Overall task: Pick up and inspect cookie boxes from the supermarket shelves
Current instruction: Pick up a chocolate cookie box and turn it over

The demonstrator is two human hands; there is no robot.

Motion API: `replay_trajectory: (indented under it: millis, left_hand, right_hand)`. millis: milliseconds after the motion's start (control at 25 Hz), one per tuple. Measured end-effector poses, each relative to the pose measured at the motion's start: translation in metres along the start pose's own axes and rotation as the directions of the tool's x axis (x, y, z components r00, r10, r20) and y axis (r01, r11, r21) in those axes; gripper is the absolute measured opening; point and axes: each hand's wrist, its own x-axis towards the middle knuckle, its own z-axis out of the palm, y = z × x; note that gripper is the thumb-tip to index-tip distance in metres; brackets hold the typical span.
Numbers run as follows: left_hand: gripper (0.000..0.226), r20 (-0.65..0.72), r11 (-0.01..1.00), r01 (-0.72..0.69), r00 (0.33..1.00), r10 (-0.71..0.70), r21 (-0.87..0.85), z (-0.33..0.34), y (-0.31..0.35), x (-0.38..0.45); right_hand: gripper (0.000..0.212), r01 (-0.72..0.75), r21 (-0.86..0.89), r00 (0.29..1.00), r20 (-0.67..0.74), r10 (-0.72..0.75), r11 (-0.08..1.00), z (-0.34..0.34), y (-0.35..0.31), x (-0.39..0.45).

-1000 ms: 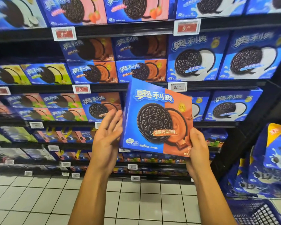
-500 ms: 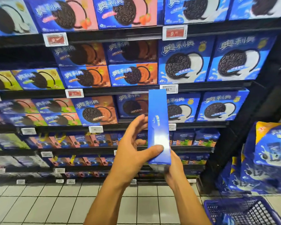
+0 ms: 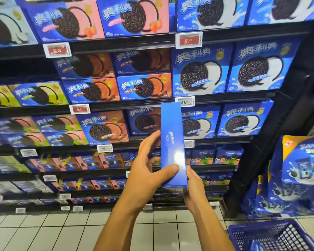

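Observation:
A blue cookie box point(image 3: 173, 142) stands upright in front of me, turned edge-on so only its narrow blue side panel faces the camera. My left hand point(image 3: 149, 167) grips it from the left, thumb across the lower part of the side panel and fingers behind its left face. My right hand point(image 3: 194, 183) holds the bottom right corner from underneath; its fingers are mostly hidden behind the box. The shelves point(image 3: 116, 46) behind are stacked with several more cookie boxes in blue with pink, orange, green and white halves.
Price tags point(image 3: 188, 39) line the shelf edges. A blue wire basket point(image 3: 272, 236) sits on the tiled floor at the lower right. Blue bagged multipacks point(image 3: 297, 171) hang on the right beside a black shelf post point(image 3: 261, 151).
The box has been turned from showing its front to edge-on. My left hand went from flat beside it to gripping it with the thumb over the side panel. The camera view has drifted slightly.

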Motion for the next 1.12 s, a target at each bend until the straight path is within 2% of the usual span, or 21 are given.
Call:
replay_trajectory:
  millis: [120, 440, 600, 760, 880, 1120]
  left_hand:
    - [0.076, -0.024, 0.998, 0.027, 0.999, -0.028, -0.056, -0.010, -0.002, 0.002]
    - [0.060, -0.180, 0.979, 0.106, 0.974, -0.138, -0.175, -0.047, -0.015, 0.014]
    - [0.064, -0.195, 0.974, 0.142, 0.965, -0.177, -0.178, -0.061, -0.024, 0.019]
    - [0.047, -0.252, 0.976, 0.125, 0.953, -0.168, -0.177, -0.066, -0.036, 0.024]
    - [0.041, -0.262, 0.976, 0.127, 0.950, -0.171, -0.177, -0.066, -0.043, 0.027]
    - [0.049, -0.279, 0.968, 0.124, 0.943, -0.183, -0.218, -0.071, -0.053, 0.029]
  right_hand:
    - [0.038, 0.044, 0.004, 0.999, -0.028, -0.044, 0.999, -0.006, -0.006, 0.005]
    - [0.027, 0.222, 0.082, 0.974, -0.053, -0.218, 0.972, -0.014, -0.040, 0.014]
    - [0.020, 0.322, 0.151, 0.947, -0.060, -0.316, 0.935, -0.014, -0.064, 0.005]
    - [0.030, 0.388, 0.103, 0.921, -0.031, -0.387, 0.916, -0.010, -0.084, -0.013]
    - [0.029, 0.425, 0.095, 0.904, 0.005, -0.428, 0.900, -0.008, -0.091, -0.020]
    - [0.036, 0.452, 0.033, 0.889, 0.065, -0.453, 0.891, -0.018, -0.091, -0.018]
